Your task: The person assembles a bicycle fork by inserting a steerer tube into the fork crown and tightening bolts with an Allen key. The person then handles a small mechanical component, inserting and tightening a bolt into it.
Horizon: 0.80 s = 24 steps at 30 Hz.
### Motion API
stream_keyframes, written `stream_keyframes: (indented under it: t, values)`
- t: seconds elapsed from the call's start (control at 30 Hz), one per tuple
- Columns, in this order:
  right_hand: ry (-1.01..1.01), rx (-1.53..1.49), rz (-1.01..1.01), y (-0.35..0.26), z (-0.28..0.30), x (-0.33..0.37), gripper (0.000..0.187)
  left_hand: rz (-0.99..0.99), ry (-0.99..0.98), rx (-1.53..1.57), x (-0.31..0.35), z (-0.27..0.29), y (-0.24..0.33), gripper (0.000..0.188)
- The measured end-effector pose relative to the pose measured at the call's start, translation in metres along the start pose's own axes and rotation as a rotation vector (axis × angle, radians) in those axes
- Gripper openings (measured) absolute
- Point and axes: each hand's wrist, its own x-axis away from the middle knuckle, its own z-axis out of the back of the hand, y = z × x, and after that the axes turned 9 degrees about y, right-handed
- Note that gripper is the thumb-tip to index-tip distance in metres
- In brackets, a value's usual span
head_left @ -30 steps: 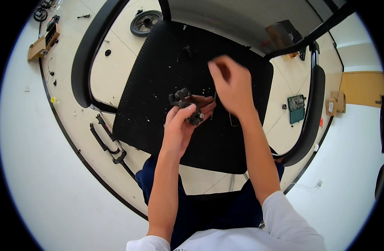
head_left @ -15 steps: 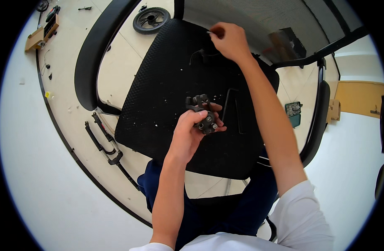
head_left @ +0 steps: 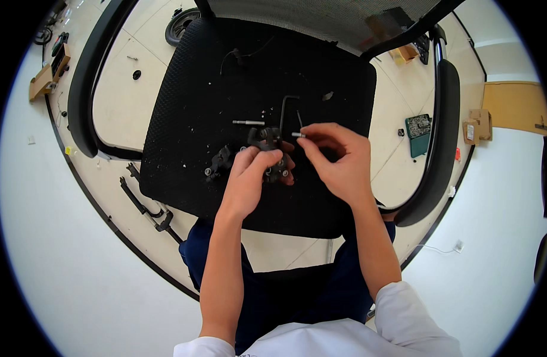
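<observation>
My left hand (head_left: 245,178) is closed around a dark bicycle disc brake caliper (head_left: 265,140), holding it above the black chair seat (head_left: 190,113). Just right of it, my right hand (head_left: 343,159) pinches a small silver pin (head_left: 298,135) between thumb and forefinger, its tip close to the caliper but apart from it. A second dark caliper (head_left: 217,163) lies on the seat left of my left hand. Beyond the held caliper lie a silver rod (head_left: 248,122) and an L-shaped hex key (head_left: 283,110); a thinner tool (head_left: 299,119) is partly hidden by my right fingers.
A thin black cable piece (head_left: 237,56) and light crumbs lie on the seat. Armrests (head_left: 86,89) flank it. On the floor are a suspension fork (head_left: 145,202), a wheel (head_left: 179,27), a green case (head_left: 419,134) of small parts, and cardboard boxes (head_left: 479,126).
My right hand has come back from the seat's far edge to beside the caliper, with the small silver pin. My left hand keeps its hold. The view has shifted, uncovering the second caliper and the rod.
</observation>
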Motion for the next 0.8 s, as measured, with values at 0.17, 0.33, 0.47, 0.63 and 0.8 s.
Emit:
stream_keyframes:
  t: [0.17, 0.33, 0.47, 0.63, 0.8]
  values:
    - [-0.005, -0.078, -0.045, 0.016, -0.004, 0.002, 0.015, 0.028, 0.05, -0.147, -0.004, -0.006, -0.002, 0.03]
    - [0.016, 0.007, 0.059, 0.028, -0.005, 0.004, 0.015, 0.067, -0.021, -0.151, -0.012, -0.005, -0.005, 0.027]
    - [0.024, 0.241, 0.246, 0.022, -0.007, 0.007, 0.015, 0.07, -0.038, -0.219, -0.017, -0.001, -0.006, 0.028]
    - [-0.018, 0.286, 0.314, 0.022, -0.009, 0.009, 0.017, 0.123, -0.045, -0.355, -0.015, -0.003, -0.006, 0.03]
    - [0.018, 0.165, 0.231, 0.023, -0.004, 0.009, 0.017, 0.165, -0.059, -0.212, -0.012, 0.0, -0.004, 0.029]
